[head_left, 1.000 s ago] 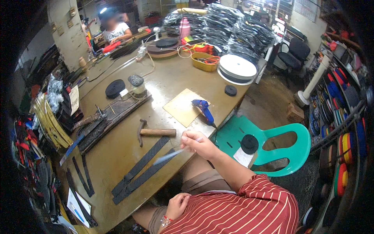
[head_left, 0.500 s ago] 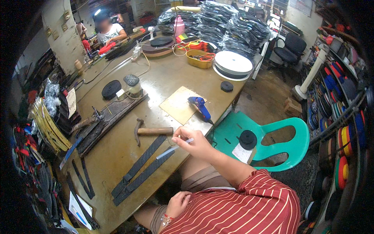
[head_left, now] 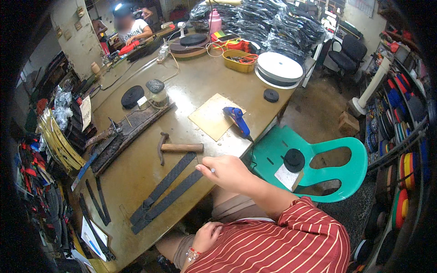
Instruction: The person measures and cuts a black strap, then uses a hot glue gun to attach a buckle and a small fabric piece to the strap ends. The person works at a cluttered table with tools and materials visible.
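Note:
My right hand (head_left: 230, 174) is closed over the table's near edge, gripping a translucent glue stick (head_left: 212, 170); only one end shows and the fist hides the rest. Under and beside that hand lies a black webbing strap (head_left: 169, 204), its two lengths meeting at the lower left. A claw hammer (head_left: 182, 148) with a wooden handle rests just beyond the strap. Farther off, a blue glue gun (head_left: 238, 122) lies partly on a pale square board (head_left: 208, 119). My left hand (head_left: 207, 237), with a beaded bracelet at the wrist, rests in my lap, fingers loosely extended and holding nothing.
A green plastic chair (head_left: 291, 136) bearing a black webbing roll (head_left: 294, 160) stands at the right. Across the table are a dark wooden plank (head_left: 136, 136), a yellow basket (head_left: 239, 66), a white reel (head_left: 280, 67) and plastic-wrapped stacks (head_left: 255, 25). Another person (head_left: 132, 32) sits far left.
The glue stick has turned in my right hand, from lying crosswise to showing mainly its end. My left hand stays in my lap. The view has shifted slightly.

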### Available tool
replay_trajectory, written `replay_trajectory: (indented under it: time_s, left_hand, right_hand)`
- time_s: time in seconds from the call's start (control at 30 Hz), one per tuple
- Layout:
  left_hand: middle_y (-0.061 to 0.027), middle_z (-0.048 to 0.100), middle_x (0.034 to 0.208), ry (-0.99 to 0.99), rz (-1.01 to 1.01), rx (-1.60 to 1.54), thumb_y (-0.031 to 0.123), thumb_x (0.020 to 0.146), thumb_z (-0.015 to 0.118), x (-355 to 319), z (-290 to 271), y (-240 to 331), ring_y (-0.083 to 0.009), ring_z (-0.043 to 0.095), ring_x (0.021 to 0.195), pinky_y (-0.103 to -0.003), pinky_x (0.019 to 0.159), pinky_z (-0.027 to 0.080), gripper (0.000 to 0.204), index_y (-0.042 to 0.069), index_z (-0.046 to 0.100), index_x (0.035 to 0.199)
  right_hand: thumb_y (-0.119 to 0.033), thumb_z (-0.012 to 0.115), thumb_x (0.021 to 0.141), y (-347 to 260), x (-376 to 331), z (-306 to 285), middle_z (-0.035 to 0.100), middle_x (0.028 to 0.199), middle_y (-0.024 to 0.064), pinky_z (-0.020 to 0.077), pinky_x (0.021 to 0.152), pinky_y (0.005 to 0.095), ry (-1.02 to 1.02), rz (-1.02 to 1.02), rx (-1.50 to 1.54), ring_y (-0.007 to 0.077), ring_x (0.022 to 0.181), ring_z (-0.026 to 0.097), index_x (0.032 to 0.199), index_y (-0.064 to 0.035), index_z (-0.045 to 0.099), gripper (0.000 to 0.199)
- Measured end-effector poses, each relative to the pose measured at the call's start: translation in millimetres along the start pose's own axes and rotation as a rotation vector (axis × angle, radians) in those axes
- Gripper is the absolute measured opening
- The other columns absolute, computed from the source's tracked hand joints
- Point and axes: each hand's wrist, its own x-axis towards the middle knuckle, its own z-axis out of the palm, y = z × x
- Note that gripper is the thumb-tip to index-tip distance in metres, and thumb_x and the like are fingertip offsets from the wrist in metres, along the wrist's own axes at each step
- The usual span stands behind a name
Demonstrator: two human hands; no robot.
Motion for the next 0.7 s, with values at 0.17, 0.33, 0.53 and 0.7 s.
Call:
replay_trajectory:
  time_s: [0.17, 0.33, 0.53, 0.7]
  left_hand:
    - [-0.0136, 0.063, 0.091, -0.084, 0.028, -0.011, 0.019, 0.091, 0.055, 14.6, -5.3, 16.6, -0.0304, 0.062, 0.083, -0.037, 0.075, 0.05, 0.019, 0.006, 0.064, 0.101]
    - [-0.0135, 0.06, 0.088, -0.158, 0.117, -0.027, 0.02, 0.092, 0.054, 65.3, -26.5, 42.0, -0.0302, 0.061, 0.084, -0.038, 0.077, 0.05, 0.019, 0.006, 0.063, 0.101]
    - [-0.0122, 0.035, 0.137, 0.017, 0.149, -0.33, 0.016, 0.091, 0.058, 190.8, -30.4, 72.1, -0.0175, 0.058, 0.099, -0.031, 0.084, 0.051, 0.042, 0.016, 0.05, 0.132]
    - [-0.0173, 0.025, 0.143, 0.099, 0.044, -0.542, 0.011, 0.087, 0.061, 263.3, -16.5, 64.5, -0.0164, 0.062, 0.086, -0.029, 0.078, 0.054, 0.054, 0.016, 0.043, 0.138]
  right_hand:
    - [-0.035, 0.053, 0.092, 11.5, -8.9, -11.3, 0.058, 0.067, 0.0178, 0.0451, 0.056, 0.048, -0.006, 0.039, 0.064, 0.0394, 0.064, 0.058, 0.075, -0.0058, 0.052, 0.033]
    - [-0.026, 0.053, 0.094, 42.3, -28.7, -52.2, 0.065, 0.075, 0.012, 0.0478, 0.056, 0.0306, 0.065, 0.166, 0.51, 0.0165, 0.062, 0.062, 0.098, -0.0039, 0.066, 0.026]
    - [-0.016, 0.047, 0.097, 105.2, -45.2, -73.1, 0.066, 0.085, 0.0125, 0.0499, 0.06, 0.0261, 0.644, 0.134, 0.459, 0.0149, 0.067, 0.062, 0.094, 0.0056, 0.066, 0.028]
    - [-0.017, 0.047, 0.097, 135.4, -46.8, -59.4, 0.066, 0.081, 0.0117, 0.0488, 0.065, 0.0277, 0.672, 0.121, 0.307, 0.0156, 0.069, 0.061, 0.092, 0.0067, 0.064, 0.029]
